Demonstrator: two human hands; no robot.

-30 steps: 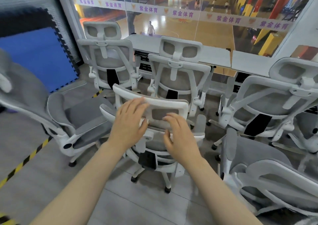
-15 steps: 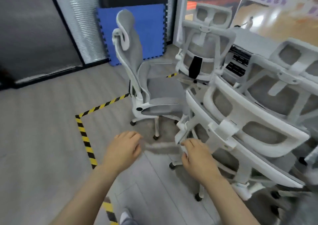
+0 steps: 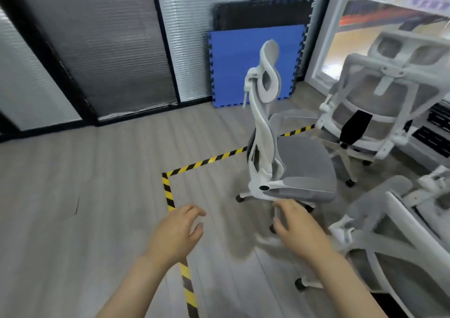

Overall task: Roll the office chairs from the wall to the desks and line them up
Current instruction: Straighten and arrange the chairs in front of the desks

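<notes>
A white-framed office chair with grey mesh (image 3: 287,157) stands side-on in the middle of the room, its seat pointing right. Another chair (image 3: 379,103) is pushed in at the desk (image 3: 435,132) on the far right. A third chair (image 3: 399,239) sits close at the lower right, only partly in view. My left hand (image 3: 177,232) hovers over the floor with relaxed, slightly spread fingers and holds nothing. My right hand (image 3: 297,227) hangs just below the side-on chair's seat, fingers loose, touching nothing.
Yellow-black hazard tape (image 3: 170,196) marks a corner on the grey plank floor. Blue and black foam mats (image 3: 253,62) lean against the blinds-covered glass wall. A glass partition (image 3: 365,13) rises behind the desk. Open floor lies to the left.
My hands have come off the headrest of the chair they held a second ago. My view has swung left, away from the desks, onto the side-on chair and open floor.
</notes>
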